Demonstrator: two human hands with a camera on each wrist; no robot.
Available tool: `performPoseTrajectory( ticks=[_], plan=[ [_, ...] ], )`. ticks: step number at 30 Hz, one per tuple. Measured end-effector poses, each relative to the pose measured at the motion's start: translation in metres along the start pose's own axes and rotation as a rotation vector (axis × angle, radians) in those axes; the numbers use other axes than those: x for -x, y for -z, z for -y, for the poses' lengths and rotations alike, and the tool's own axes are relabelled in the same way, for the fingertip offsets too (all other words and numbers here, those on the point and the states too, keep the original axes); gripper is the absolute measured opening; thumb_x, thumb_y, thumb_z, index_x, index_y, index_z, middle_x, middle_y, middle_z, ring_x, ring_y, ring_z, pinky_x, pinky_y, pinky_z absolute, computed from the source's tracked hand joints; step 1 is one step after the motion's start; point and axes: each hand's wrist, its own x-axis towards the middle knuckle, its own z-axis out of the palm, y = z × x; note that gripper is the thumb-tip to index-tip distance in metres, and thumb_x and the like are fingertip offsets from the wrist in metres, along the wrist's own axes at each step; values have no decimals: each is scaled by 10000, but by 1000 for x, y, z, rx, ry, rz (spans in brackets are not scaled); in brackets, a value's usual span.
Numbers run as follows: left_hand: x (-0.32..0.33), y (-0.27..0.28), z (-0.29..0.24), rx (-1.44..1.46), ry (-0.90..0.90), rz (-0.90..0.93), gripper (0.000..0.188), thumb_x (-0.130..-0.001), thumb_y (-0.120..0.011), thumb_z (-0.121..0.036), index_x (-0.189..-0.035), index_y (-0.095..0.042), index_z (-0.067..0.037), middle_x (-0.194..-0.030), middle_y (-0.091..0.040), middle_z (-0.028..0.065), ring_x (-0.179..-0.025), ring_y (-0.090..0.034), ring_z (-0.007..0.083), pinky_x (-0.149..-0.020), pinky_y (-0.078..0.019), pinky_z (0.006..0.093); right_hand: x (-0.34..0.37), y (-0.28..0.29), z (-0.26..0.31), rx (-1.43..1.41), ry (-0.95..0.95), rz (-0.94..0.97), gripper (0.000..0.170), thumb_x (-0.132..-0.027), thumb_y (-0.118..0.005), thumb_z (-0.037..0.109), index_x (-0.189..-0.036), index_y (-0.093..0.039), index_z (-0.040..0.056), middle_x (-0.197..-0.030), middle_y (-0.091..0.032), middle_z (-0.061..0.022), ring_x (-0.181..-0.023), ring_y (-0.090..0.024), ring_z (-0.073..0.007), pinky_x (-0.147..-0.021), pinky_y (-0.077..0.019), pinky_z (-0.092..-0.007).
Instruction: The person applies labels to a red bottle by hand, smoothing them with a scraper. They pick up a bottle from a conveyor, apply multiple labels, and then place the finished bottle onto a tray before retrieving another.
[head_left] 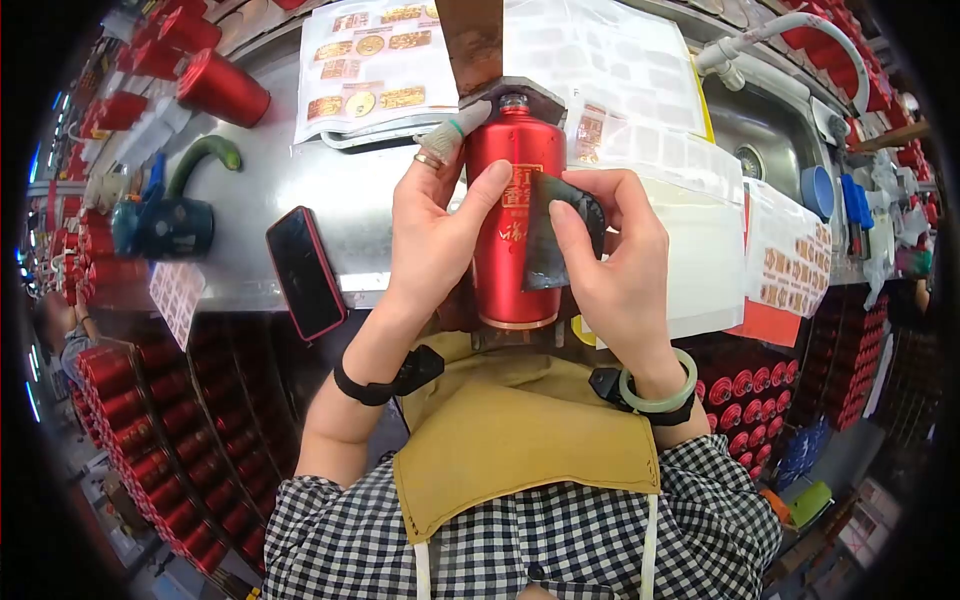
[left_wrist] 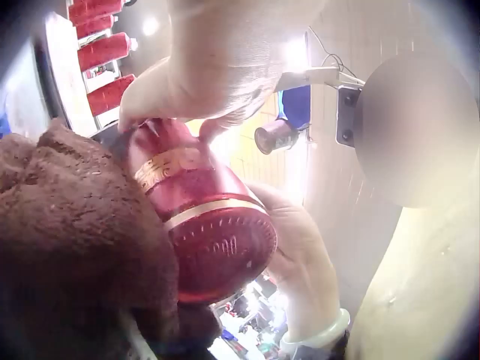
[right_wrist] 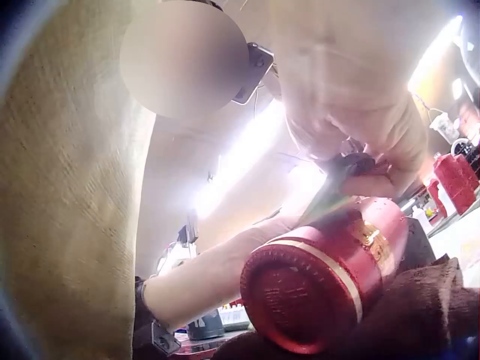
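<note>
A red bottle (head_left: pixel 497 275) with gold lettering lies with its neck away from me and its base toward my apron. My left hand (head_left: pixel 432 220) grips its left side, thumb over the front; one finger wears a pale cover with a green band. My right hand (head_left: pixel 628 265) pinches a thin dark flexible sheet (head_left: pixel 546 255) against the bottle's right side, partly over the gold print. In the left wrist view, the bottle's embossed base (left_wrist: pixel 225 259) shows beside a rough brown cloth (left_wrist: pixel 75 225). The right wrist view shows the same base (right_wrist: pixel 292 300) and a gold patch.
Sheets of gold stickers (head_left: pixel 365 75) lie beyond and to the right of the bottle. A phone (head_left: pixel 305 272) rests at the table's left edge, near a teal container (head_left: pixel 165 228). A sink (head_left: pixel 765 130) with a white tap is at right. Racks of red bottles (head_left: pixel 165 430) stand below.
</note>
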Motion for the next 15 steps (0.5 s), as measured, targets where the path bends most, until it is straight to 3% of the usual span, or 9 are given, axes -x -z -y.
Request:
performPoseTrajectory(
  ticks=[2,3,6,8,9,11,12,14,15],
  plan=[
    [1,-2,-2,-26,3,-36,547,-976,-728,-49,-1471,-517,47,-1449,-593,144,-1331,-567,199,-1155,-433,354,1,-3,0,-116,-50,-54,223,-927,-708,54,-1128,-649,-23,-1017,-694,-184,-927,-698,-332,-835,-540,-387],
    [1,-1,-2,-26,4,-36,547,-976,-728,-49,-1471,-517,47,-1449,-593,144,-1331,-567,199,-1155,-433,354,1,-3,0,-117,-51,-54,223,-927,-708,54,-1128,-649,-23,-1017,-694,-184,-927,-698,-332,-835,-540,-387],
    [1,1,0,-14,6,-30,526,-992,-711,-49,-1474,-521,43,-1474,-581,144,-1354,-551,195,-1156,-431,351,-1,-1,-1,-153,-50,-57,213,-928,-705,46,-1126,-663,-23,-1020,-698,-178,-934,-703,-327,-833,-543,-387],
    [1,2,2,93,24,-77,495,-1056,-648,-153,-1494,-510,31,-1516,-550,155,-1401,-512,199,-1189,-391,356,-8,9,-1,-154,-56,45,206,-1008,-662,17,-1209,-647,-28,-1061,-700,-54,-946,-638,-76,-793,-531,-233],
    [2,4,-1,92,22,-76,495,-1056,-648,-153,-1494,-510,31,-1516,-550,155,-1401,-512,199,-1189,-391,356,-14,14,1,-38,26,1,194,-1010,-656,16,-1200,-667,-20,-1046,-707,-58,-942,-647,-90,-801,-529,-243],
    [4,11,-5,25,74,-95,539,-1140,-421,-293,-1537,-414,72,-1578,-485,200,-1497,-428,258,-1260,-299,411,-33,22,12,205,314,-96,231,-928,-705,12,-1158,-725,14,-1005,-722,-61,-915,-684,-155,-796,-537,-293],
    [5,13,-6,26,72,-95,539,-1140,-421,-293,-1537,-414,72,-1578,-485,200,-1497,-428,258,-1260,-299,411,-42,20,10,206,316,-97,231,-928,-705,12,-1158,-725,14,-1005,-722,-61,-915,-684,-155,-796,-537,-293],
    [5,16,-4,86,81,-154,633,-1156,-302,-394,-1557,-345,94,-1603,-438,233,-1531,-377,290,-1278,-264,426,-56,18,8,503,930,-108,272,-810,-742,38,-1081,-742,42,-957,-709,-45,-882,-683,-185,-760,-543,-328],
    [5,18,-5,63,80,-146,676,-1156,-248,-438,-1569,-300,94,-1614,-417,241,-1545,-350,306,-1293,-236,432,-49,15,12,540,972,54,270,-769,-738,63,-1038,-742,59,-931,-699,-24,-866,-672,-179,-738,-539,-329]
  ],
)
